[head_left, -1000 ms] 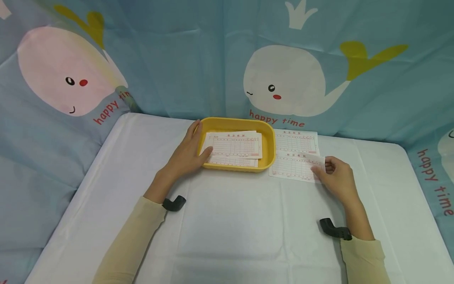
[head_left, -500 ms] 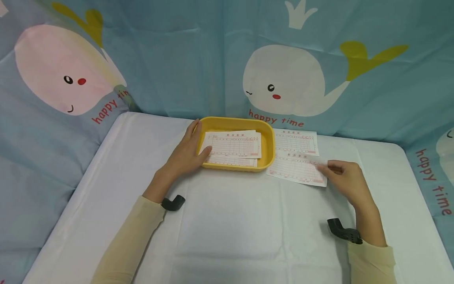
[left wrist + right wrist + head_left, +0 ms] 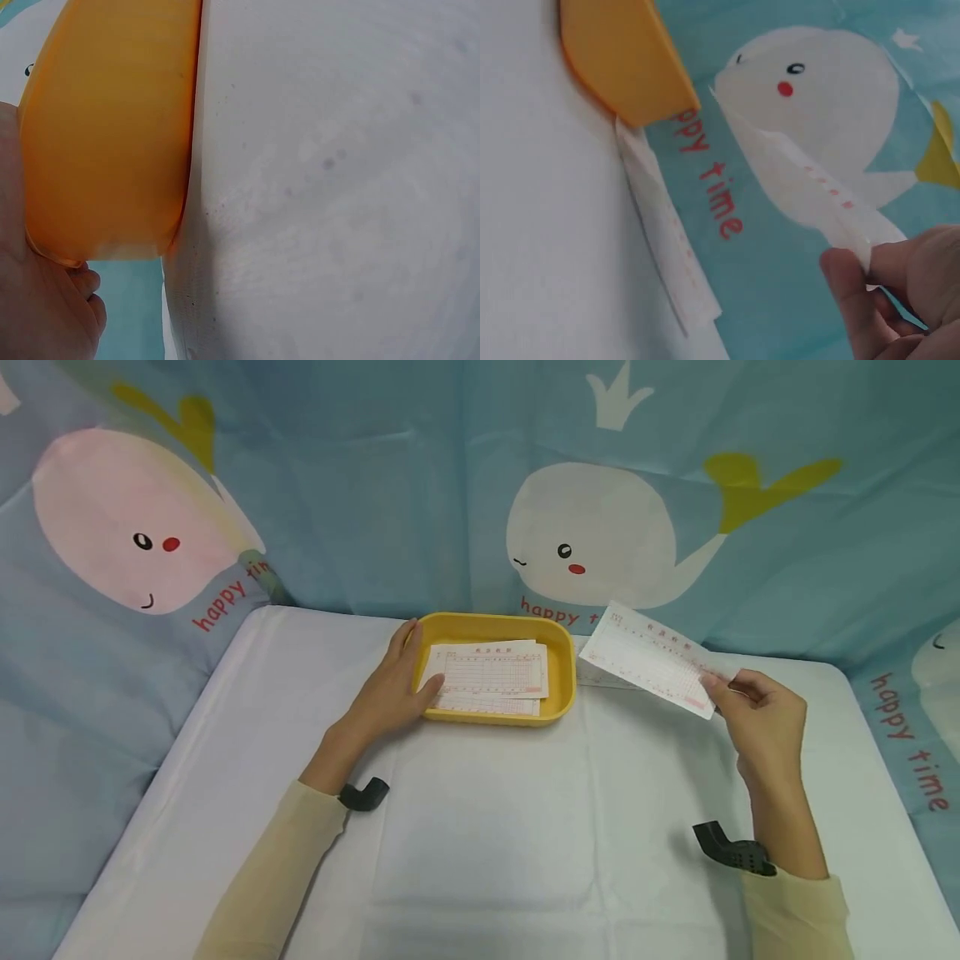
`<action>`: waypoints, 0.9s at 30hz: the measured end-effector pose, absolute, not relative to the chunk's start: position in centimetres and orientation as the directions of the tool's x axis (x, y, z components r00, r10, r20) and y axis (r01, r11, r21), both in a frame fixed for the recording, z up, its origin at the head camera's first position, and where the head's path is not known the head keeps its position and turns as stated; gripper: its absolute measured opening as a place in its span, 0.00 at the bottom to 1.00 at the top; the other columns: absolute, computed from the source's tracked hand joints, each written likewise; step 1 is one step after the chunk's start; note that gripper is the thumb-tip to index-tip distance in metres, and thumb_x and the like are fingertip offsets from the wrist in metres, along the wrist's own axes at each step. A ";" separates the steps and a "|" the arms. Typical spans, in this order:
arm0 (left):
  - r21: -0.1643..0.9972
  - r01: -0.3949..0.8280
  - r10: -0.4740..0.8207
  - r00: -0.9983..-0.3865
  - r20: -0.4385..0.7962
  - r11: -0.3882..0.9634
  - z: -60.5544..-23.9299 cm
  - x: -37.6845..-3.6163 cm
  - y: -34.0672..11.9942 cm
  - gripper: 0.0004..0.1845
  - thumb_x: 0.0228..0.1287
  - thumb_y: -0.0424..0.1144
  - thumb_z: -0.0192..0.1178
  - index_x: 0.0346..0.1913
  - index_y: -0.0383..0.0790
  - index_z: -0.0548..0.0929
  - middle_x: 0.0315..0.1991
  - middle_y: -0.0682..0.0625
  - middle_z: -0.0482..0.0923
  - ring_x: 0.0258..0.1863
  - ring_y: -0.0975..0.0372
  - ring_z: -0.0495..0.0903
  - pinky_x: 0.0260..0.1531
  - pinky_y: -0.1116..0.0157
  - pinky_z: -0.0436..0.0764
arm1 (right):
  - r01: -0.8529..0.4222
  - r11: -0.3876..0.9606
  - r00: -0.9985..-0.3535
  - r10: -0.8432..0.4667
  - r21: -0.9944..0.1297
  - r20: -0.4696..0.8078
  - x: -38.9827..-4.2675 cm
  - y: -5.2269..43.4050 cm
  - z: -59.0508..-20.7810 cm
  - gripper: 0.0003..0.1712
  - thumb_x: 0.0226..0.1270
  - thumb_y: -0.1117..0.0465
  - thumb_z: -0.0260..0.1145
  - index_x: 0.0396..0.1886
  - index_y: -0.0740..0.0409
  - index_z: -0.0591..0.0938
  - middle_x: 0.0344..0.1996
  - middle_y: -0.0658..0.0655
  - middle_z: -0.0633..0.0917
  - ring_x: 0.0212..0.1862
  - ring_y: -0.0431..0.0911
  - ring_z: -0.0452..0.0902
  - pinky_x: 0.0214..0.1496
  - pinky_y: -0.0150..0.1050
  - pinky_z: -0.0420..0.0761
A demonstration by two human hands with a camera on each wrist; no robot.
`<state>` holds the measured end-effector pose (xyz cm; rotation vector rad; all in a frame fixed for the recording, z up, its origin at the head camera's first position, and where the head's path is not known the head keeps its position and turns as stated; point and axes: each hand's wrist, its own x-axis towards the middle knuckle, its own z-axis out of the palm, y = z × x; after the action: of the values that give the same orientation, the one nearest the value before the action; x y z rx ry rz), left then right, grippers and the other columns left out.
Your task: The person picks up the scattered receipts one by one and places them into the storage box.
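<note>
right hand (image 3: 761, 727) pinches one printed slip (image 3: 651, 660) by its near right corner, thumb and fingers curled on the edge. slip is off the table, tilted, far end pointing toward the yellow tray (image 3: 558, 647), hanging in front of the whale curtain (image 3: 600, 535). the wrist view shows the same: slip (image 3: 810, 180) clamped between my fingertips (image 3: 847, 281), free end in the air beside the tray corner (image 3: 622, 60).

left hand (image 3: 390, 689) lies flat against the tray's left wall, fingers straight, thumb resting over the near rim onto the corner of the slips in the tray (image 3: 491, 677). at least two slips are stacked there, slightly offset. left wrist view shows only the tray wall (image 3: 105, 127) against my palm.

one more slip (image 3: 600, 677) lies flat on the white table cover (image 3: 487, 827) just right of the tray, partly hidden behind the raised one; its edge (image 3: 667, 240) lies partly under the tray.
</note>
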<state>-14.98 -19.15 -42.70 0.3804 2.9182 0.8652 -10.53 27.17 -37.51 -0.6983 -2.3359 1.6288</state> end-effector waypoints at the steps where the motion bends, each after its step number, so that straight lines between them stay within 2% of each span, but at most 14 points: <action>1: 0.545 0.211 0.253 -0.967 -0.002 0.811 -42.7 -14.9 -19.2 0.48 0.78 0.55 0.52 0.87 0.41 0.38 0.89 0.47 0.34 0.84 0.47 0.57 0.80 0.44 0.65 | 0.237 0.248 -0.863 0.498 -0.939 -0.086 -10.7 26.8 -37.4 0.17 0.66 0.61 0.77 0.51 0.61 0.86 0.32 0.40 0.86 0.33 0.32 0.84 0.35 0.20 0.83; 3: 0.546 0.207 0.248 -0.969 -0.001 0.812 -42.8 -14.8 -19.3 0.48 0.78 0.55 0.52 0.87 0.42 0.39 0.89 0.47 0.34 0.84 0.47 0.57 0.80 0.44 0.65 | 0.195 0.247 -0.880 0.471 -0.949 -0.059 -11.0 25.9 -37.1 0.14 0.66 0.61 0.78 0.49 0.60 0.86 0.32 0.41 0.87 0.34 0.33 0.85 0.36 0.20 0.84; 9: 0.547 0.208 0.246 -0.969 0.004 0.811 -42.9 -14.8 -19.4 0.48 0.78 0.56 0.52 0.88 0.42 0.38 0.89 0.47 0.35 0.84 0.48 0.57 0.81 0.45 0.64 | 0.087 0.434 -0.974 0.224 -0.896 0.014 -12.1 22.3 -37.1 0.18 0.68 0.58 0.77 0.51 0.65 0.86 0.31 0.34 0.86 0.34 0.30 0.83 0.36 0.22 0.83; 11: 0.550 0.208 0.246 -0.969 0.006 0.809 -42.9 -14.8 -19.4 0.48 0.78 0.56 0.52 0.88 0.42 0.38 0.89 0.48 0.35 0.85 0.48 0.56 0.81 0.45 0.64 | 0.049 0.459 -0.988 0.151 -0.887 0.023 -12.5 21.0 -37.0 0.20 0.69 0.56 0.77 0.51 0.66 0.87 0.34 0.37 0.86 0.35 0.30 0.83 0.37 0.22 0.82; 16: 0.554 0.212 0.251 -0.968 0.007 0.805 -42.8 -15.0 -19.1 0.48 0.78 0.56 0.51 0.87 0.41 0.39 0.89 0.48 0.34 0.86 0.49 0.54 0.82 0.45 0.62 | -0.050 0.522 -0.998 0.005 -0.852 0.061 -13.6 18.7 -36.9 0.19 0.70 0.55 0.76 0.50 0.66 0.89 0.43 0.58 0.90 0.38 0.30 0.84 0.37 0.22 0.80; 18: 0.554 0.215 0.254 -0.967 0.007 0.804 -42.8 -15.0 -19.0 0.48 0.78 0.56 0.51 0.87 0.41 0.39 0.89 0.47 0.35 0.86 0.48 0.54 0.82 0.44 0.62 | -0.086 0.548 -0.996 -0.033 -0.832 0.081 -14.1 18.0 -37.0 0.18 0.70 0.56 0.76 0.50 0.66 0.89 0.45 0.62 0.91 0.39 0.31 0.84 0.37 0.22 0.79; 24: 0.554 0.209 0.243 -0.970 0.012 0.806 -42.7 -15.0 -19.2 0.48 0.78 0.55 0.52 0.87 0.41 0.40 0.89 0.46 0.35 0.85 0.47 0.55 0.81 0.44 0.63 | -0.150 0.581 -0.986 -0.144 -0.800 0.080 -15.4 16.0 -37.1 0.15 0.69 0.58 0.76 0.49 0.63 0.90 0.44 0.62 0.92 0.41 0.43 0.86 0.35 0.24 0.79; 27: 0.555 0.212 0.248 -0.969 0.010 0.805 -42.7 -15.0 -19.3 0.48 0.78 0.55 0.52 0.87 0.41 0.40 0.89 0.45 0.35 0.85 0.47 0.55 0.81 0.43 0.64 | -0.170 0.570 -0.979 -0.194 -0.804 0.069 -15.7 14.9 -37.3 0.15 0.69 0.60 0.76 0.50 0.64 0.89 0.44 0.62 0.92 0.43 0.49 0.89 0.37 0.25 0.80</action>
<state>-14.99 -19.26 -42.73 0.3735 2.9241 0.8875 -15.71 14.94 -37.25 0.3253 -2.8074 1.4323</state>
